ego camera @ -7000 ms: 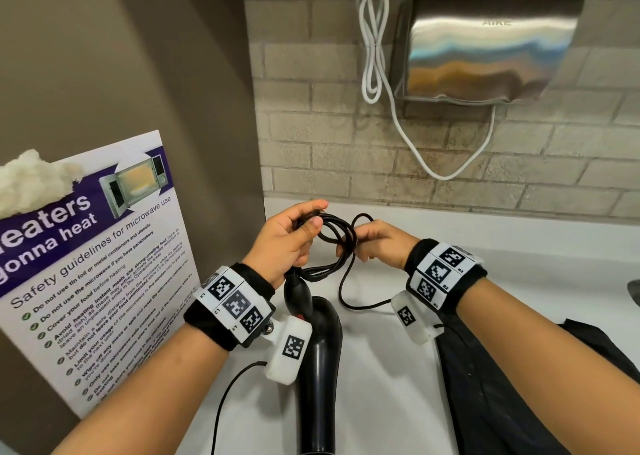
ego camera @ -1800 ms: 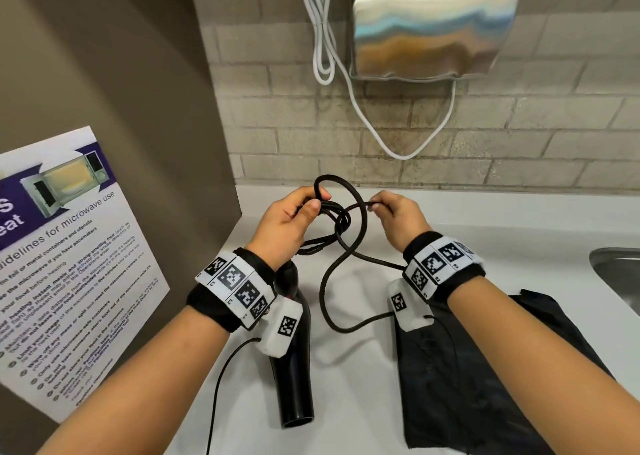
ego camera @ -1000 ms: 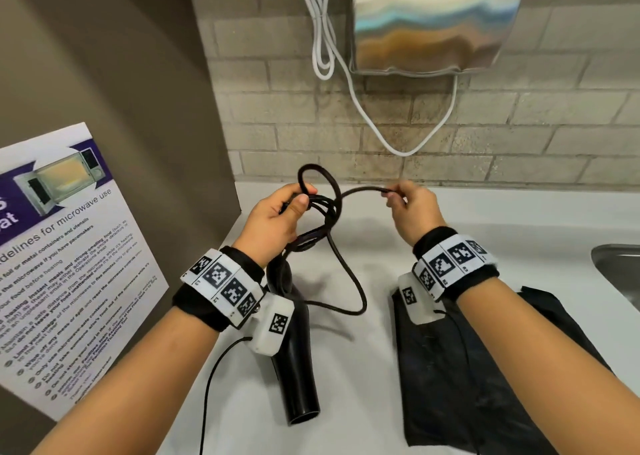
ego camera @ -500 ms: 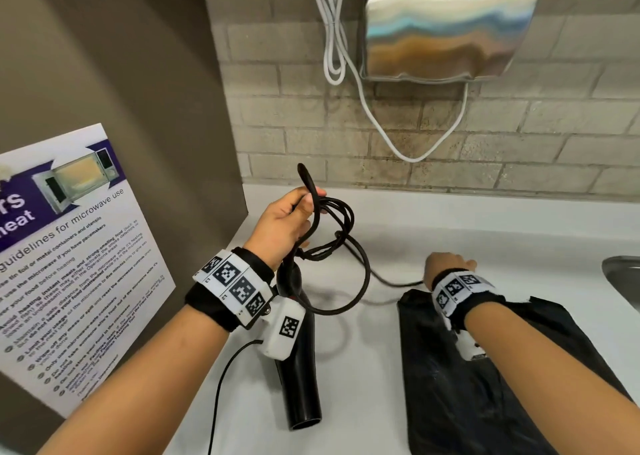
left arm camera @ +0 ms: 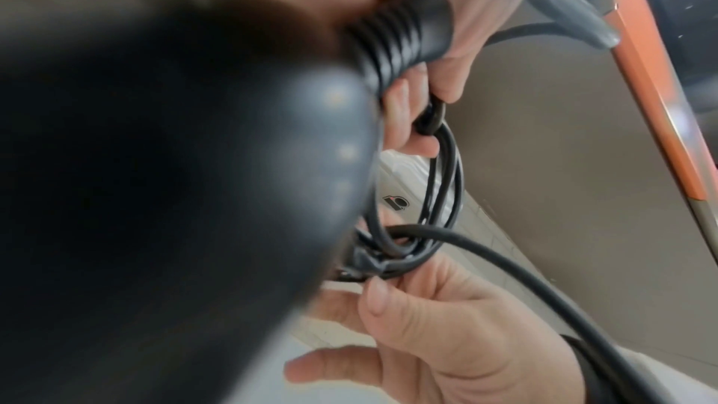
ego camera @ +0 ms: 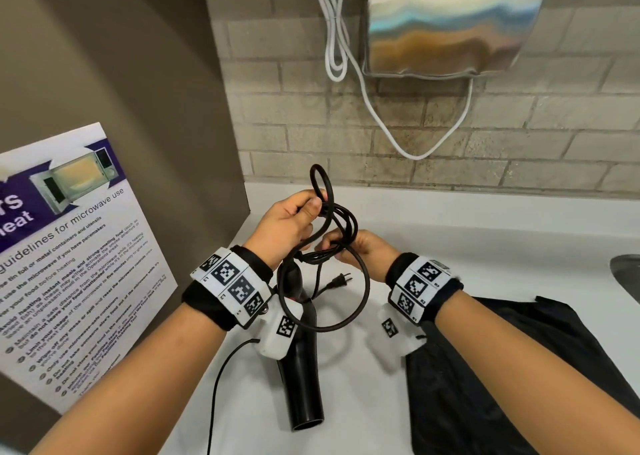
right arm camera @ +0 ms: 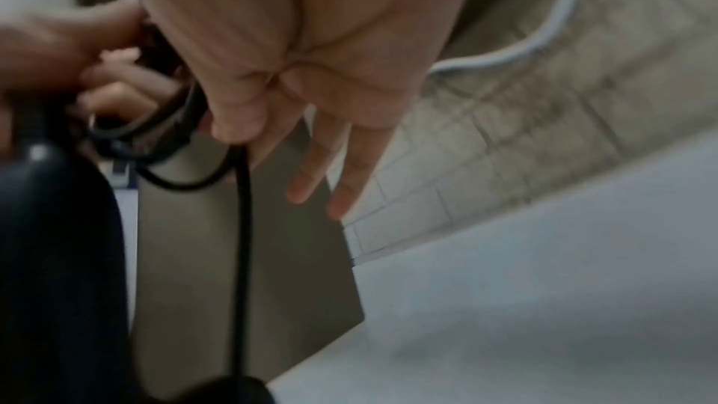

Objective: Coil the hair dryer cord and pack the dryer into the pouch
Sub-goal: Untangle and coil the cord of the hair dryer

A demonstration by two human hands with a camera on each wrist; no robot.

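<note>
Cord (ego camera: 341, 232) bundle gripped by left hand (ego camera: 287, 226), pinched by right hand (ego camera: 360, 252), near counter's (ego camera: 450, 232) left wall.

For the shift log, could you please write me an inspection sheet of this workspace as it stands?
Surface: white counter, bare patches visible.
Job's things: black hair dryer hangs nozzle down; its cord partly coiled, plug loose; black pouch lies flat.
Clutter: nothing seen.
Grippers: left hand grips the coils; right hand pinches the cord.
Cables: white cable looped on the wall.
Surroundings: steel hand dryer, brick wall, microwave poster, sink edge.
</note>
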